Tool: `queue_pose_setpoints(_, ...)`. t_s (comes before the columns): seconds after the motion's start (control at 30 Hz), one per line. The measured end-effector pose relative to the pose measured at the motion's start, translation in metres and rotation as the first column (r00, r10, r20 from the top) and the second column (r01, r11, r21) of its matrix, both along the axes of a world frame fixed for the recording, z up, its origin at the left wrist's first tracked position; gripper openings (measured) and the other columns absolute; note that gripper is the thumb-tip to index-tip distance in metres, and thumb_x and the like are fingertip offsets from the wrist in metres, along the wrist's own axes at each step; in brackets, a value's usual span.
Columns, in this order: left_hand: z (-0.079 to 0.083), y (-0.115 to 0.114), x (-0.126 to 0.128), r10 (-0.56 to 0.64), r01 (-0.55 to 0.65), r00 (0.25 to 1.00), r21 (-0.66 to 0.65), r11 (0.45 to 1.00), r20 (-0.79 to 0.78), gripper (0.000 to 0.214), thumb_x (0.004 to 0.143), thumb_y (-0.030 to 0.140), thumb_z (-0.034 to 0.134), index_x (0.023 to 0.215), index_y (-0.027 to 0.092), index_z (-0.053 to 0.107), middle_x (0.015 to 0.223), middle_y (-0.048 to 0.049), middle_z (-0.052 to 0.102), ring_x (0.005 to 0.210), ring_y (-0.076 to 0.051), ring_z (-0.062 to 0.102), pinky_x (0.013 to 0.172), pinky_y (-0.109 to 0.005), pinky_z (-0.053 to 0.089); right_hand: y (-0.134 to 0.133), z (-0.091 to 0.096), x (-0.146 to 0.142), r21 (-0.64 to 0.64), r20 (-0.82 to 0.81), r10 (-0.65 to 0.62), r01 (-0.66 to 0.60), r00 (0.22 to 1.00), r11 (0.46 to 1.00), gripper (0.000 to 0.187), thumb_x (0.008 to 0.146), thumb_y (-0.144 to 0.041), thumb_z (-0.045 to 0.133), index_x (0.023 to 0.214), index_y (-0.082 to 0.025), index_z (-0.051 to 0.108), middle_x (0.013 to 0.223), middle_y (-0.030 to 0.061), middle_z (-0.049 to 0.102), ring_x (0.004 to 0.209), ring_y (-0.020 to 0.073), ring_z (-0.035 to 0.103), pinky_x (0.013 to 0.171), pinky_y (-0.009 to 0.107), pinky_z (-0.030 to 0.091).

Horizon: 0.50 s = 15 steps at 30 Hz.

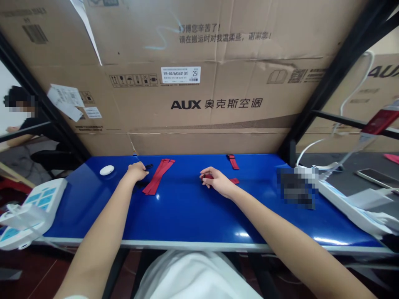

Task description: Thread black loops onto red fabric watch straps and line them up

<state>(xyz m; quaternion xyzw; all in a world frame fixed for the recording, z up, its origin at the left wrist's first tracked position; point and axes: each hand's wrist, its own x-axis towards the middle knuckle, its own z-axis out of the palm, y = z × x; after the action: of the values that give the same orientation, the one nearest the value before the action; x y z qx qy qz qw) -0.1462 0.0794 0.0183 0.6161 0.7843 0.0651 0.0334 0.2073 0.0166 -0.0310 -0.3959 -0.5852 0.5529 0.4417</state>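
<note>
My left hand (137, 172) is closed at the left of the blue table, with a small black plastic piece (149, 166) showing at its fingertips. More dark pieces lie partly hidden under that hand. Right beside it, several red webbing straps (158, 176) lie flat, overlapping at a slant. My right hand (216, 181) has its fingers curled round a red strap with a black part (207, 177); the strap's tail (234, 181) shows beyond the hand. Farther back lies another red strap with a black buckle (233, 162), touched by neither hand.
A large cardboard box (199, 120) stands behind the blue table (193, 216). A white round object (107, 170) and a power strip (46, 203) are on the left. On the right are another power strip (349, 203) and a phone (375, 177). A person (40, 124) sits far left.
</note>
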Motion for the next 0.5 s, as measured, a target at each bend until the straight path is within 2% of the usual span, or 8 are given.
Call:
queue_pose_setpoints(0.17,0.000,-0.005,0.000,-0.006,0.005,0.995,0.013,1.000,0.095,0.023,0.064,0.028,0.080,0.081,0.019,0.067,0.090,-0.0087,0.074,0.084,-0.024,0.069,0.068,-0.026,0.047,0.002,0.000,0.002,-0.012,0.030,0.026,-0.026,0.999,1.000,0.030,0.069,-0.016,0.069,0.095,-0.017,0.053,0.079,0.0025,0.064,0.063,0.0140,0.063,0.063,0.030,0.050)
queue_pose_setpoints(0.33,0.001,-0.006,-0.007,-0.080,0.057,0.943,0.078,0.995,0.324,0.017,0.068,0.027,0.075,0.081,0.018,0.070,0.081,-0.0054,0.074,0.079,-0.021,0.068,0.066,-0.024,0.046,-0.001,0.004,0.004,-0.013,0.101,0.015,-0.013,0.995,1.000,0.031,0.070,-0.019,0.073,0.093,-0.019,0.052,0.068,-0.0012,0.062,0.052,0.0108,0.055,0.054,0.026,0.045)
queue_pose_setpoints(0.4,0.005,-0.006,-0.018,-0.082,0.028,0.927,0.150,0.988,0.366,0.015,0.069,0.027,0.072,0.081,0.018,0.072,0.078,-0.0047,0.074,0.079,-0.021,0.068,0.065,-0.024,0.047,-0.002,0.006,0.005,-0.024,0.132,0.002,0.001,0.991,1.000,0.027,0.073,-0.022,0.072,0.093,-0.019,0.053,0.066,-0.0026,0.060,0.053,0.0100,0.053,0.052,0.024,0.042)
queue_pose_setpoints(0.5,0.015,-0.010,-0.038,-0.008,-0.081,0.938,0.241,0.967,0.347,0.016,0.066,0.029,0.073,0.078,0.018,0.072,0.076,-0.0050,0.073,0.078,-0.022,0.068,0.065,-0.025,0.047,-0.003,0.007,0.005,-0.045,0.157,-0.011,0.018,0.988,0.999,0.025,0.077,-0.027,0.070,0.094,-0.020,0.053,0.068,-0.0029,0.058,0.058,0.0102,0.054,0.056,0.024,0.044)
